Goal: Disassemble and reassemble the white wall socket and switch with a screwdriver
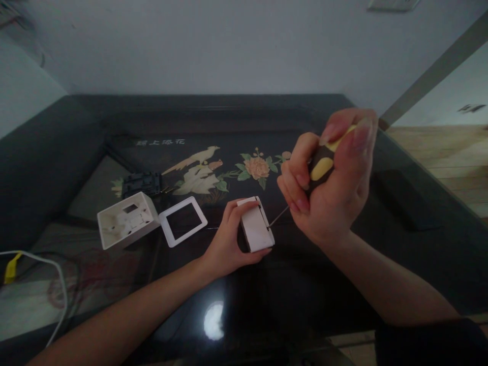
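My left hand (229, 239) grips a small white rectangular device (256, 227) by its upper and lower edges, low over the dark table. My right hand (331, 178) is wrapped round the black and yellow handle of a screwdriver (322, 169). Its thin metal shaft slants down to the left, with the tip at the device's right side. Left of my left hand lies a white square frame (198, 213). Beside that, an open white box (150, 222) shows its hollow inside. A black part (142, 184) sits just behind the box.
The glossy dark table (305, 284) has a bird and flower picture on its top. A white cable (63, 284) with a yellow tag (12, 268) runs along the left side. At the right lies a dark flat object (406, 201). A pale wall stands behind the table.
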The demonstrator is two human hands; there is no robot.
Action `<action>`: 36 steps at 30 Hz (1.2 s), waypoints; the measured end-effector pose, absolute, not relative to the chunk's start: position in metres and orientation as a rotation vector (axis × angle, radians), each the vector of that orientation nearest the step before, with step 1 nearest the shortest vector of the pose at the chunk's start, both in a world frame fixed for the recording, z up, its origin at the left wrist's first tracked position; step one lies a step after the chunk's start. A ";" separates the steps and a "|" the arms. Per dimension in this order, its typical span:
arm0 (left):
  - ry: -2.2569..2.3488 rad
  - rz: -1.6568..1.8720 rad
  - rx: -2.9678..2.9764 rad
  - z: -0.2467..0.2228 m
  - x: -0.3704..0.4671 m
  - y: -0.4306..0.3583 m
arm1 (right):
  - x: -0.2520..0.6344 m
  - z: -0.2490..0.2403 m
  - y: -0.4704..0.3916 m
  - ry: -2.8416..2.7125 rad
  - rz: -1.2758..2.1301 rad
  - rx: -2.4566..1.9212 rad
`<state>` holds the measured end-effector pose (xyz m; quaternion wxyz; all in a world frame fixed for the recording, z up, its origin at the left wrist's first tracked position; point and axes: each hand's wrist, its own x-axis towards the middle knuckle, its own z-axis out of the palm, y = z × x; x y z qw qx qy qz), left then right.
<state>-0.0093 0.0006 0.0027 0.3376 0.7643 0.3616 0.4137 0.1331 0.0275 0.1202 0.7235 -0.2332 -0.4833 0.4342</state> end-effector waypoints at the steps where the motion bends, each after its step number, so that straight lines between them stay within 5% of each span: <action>1: 0.939 1.078 1.990 0.002 -0.009 0.001 | 0.134 0.120 0.027 -1.066 0.962 -0.530; 20: 0.932 1.155 2.058 0.001 -0.010 0.002 | 0.122 0.124 0.054 -1.607 1.493 -0.168; 29: 0.946 1.178 1.976 -0.003 -0.008 0.001 | 0.128 0.126 0.018 -1.505 1.010 -0.696; 36: 0.928 1.132 1.981 0.001 -0.008 0.001 | 0.128 0.129 0.020 -1.287 1.072 -0.526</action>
